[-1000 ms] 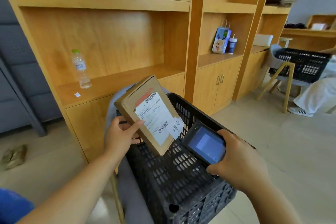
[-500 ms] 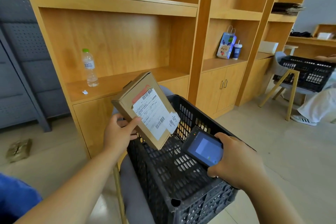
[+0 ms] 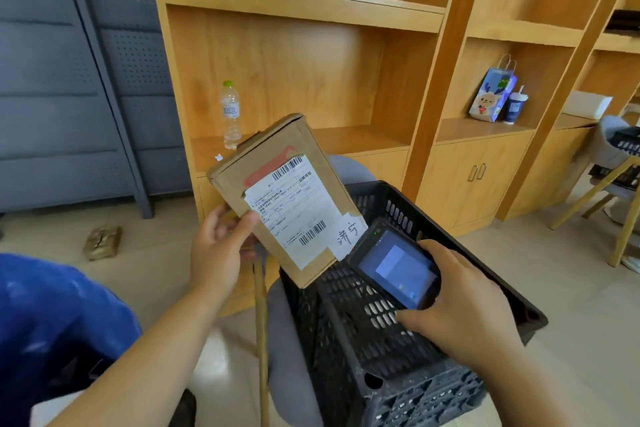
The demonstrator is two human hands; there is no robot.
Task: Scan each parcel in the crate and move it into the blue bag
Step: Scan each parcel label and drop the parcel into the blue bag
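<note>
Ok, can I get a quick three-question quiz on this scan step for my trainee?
1. True or false: the left hand holds the cardboard parcel with its label facing the camera.
2. The right hand grips: A) the scanner B) a pen C) a tape roll.
3. Fill in: the blue bag lies on the person's ____ side.
Key: 1 true; 2 A; 3 left.

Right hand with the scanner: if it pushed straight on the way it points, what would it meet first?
Probably the cardboard parcel that the left hand holds: the scanner in the right hand aims at its lower labelled corner, above the black crate. Depth is unclear.
</note>
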